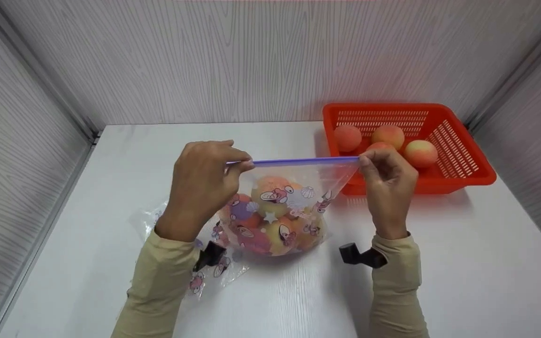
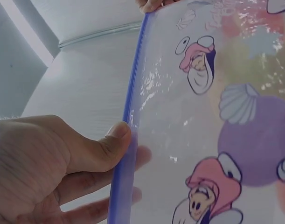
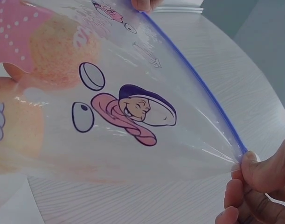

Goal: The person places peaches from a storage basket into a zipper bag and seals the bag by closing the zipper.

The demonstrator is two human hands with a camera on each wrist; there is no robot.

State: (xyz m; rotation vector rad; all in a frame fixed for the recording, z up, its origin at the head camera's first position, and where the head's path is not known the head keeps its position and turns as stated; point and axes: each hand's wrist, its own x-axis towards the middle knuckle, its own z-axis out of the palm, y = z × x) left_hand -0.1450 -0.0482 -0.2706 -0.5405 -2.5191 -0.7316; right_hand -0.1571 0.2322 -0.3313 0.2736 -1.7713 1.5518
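A clear zip bag (image 1: 294,188) printed with shells and cartoon figures hangs between both hands, with several peaches (image 1: 280,234) bunched in its lower part. Its blue zip strip (image 1: 305,161) is stretched taut along the top. My left hand (image 1: 209,176) pinches the strip toward its left end, and in the left wrist view the thumb (image 2: 118,135) lies on the near side with fingertips behind the film. At the opposite corner, my right hand (image 1: 388,183) pinches the strip's end between thumb and finger. The right wrist view shows that corner (image 3: 240,163) pulled to a point.
A red plastic basket (image 1: 458,180) with several peaches (image 1: 421,153) stands at the back right, just behind the right hand. Another printed clear bag (image 1: 200,281) lies flat on the white table (image 1: 298,300), partly under the left forearm. Pale panels (image 1: 251,61) wall the back and sides.
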